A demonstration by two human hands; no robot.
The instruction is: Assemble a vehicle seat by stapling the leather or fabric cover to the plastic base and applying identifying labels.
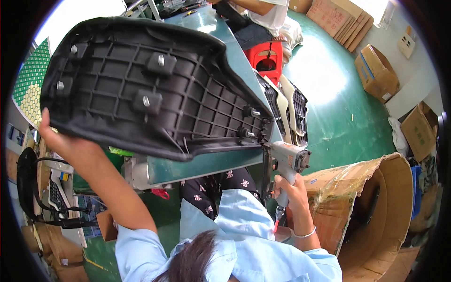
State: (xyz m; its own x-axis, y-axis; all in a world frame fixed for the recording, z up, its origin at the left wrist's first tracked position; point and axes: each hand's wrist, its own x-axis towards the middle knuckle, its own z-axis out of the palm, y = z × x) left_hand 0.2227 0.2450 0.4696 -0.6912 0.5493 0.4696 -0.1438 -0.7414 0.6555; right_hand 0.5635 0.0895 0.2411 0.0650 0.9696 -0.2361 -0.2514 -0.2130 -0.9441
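Stapling looks like the step now. My left hand (pixel 51 134) grips the far left edge of the black seat (pixel 150 84), which fills the upper left of the frame, underside up, over the green tabletop (pixel 206 162). My right hand (pixel 291 188) is wrapped around the grey staple gun (pixel 289 160), its nose touching the seat's lower right edge. I think the cover needs pulling tight there.
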